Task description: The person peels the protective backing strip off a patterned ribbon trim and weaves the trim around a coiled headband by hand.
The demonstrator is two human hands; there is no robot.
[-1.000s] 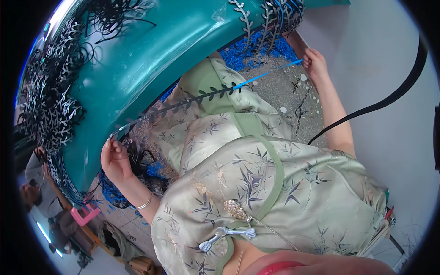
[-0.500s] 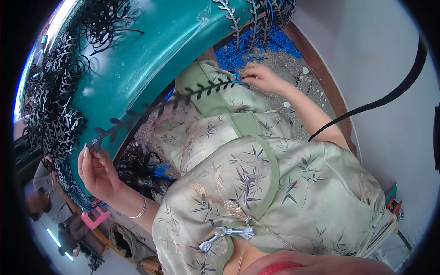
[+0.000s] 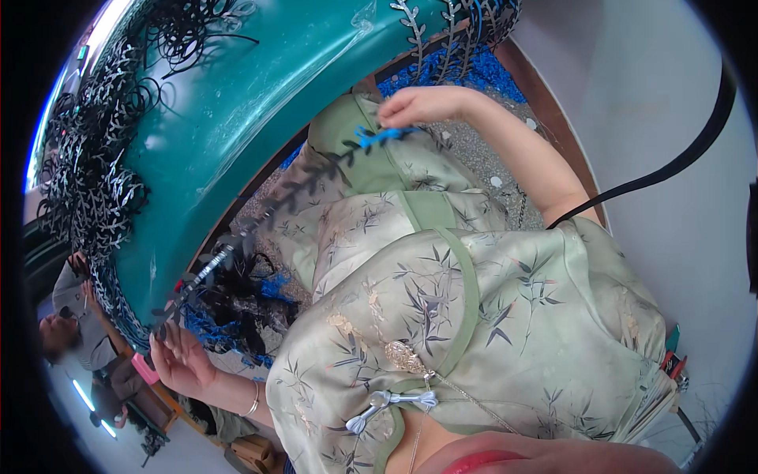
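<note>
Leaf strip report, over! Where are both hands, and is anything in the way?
Left hand: pinching leaf strip. Right hand: at blue ribbon, grip unclear. Leaf strip: slanting between hands, partly blurred. Black tangle: close by, contact unclear.

Leaf strip (image 3: 289,193): dark, thin, small leaves both sides of a narrow stem. Blurred mid-length; one stretch glints silver. I hold it slantwise, one end by the teal table's (image 3: 217,118) left end, the other out past the table's near edge. Blue strip (image 3: 384,135): bright, bunched at that outer end, clear of the table. Join between them: can't tell.
</note>
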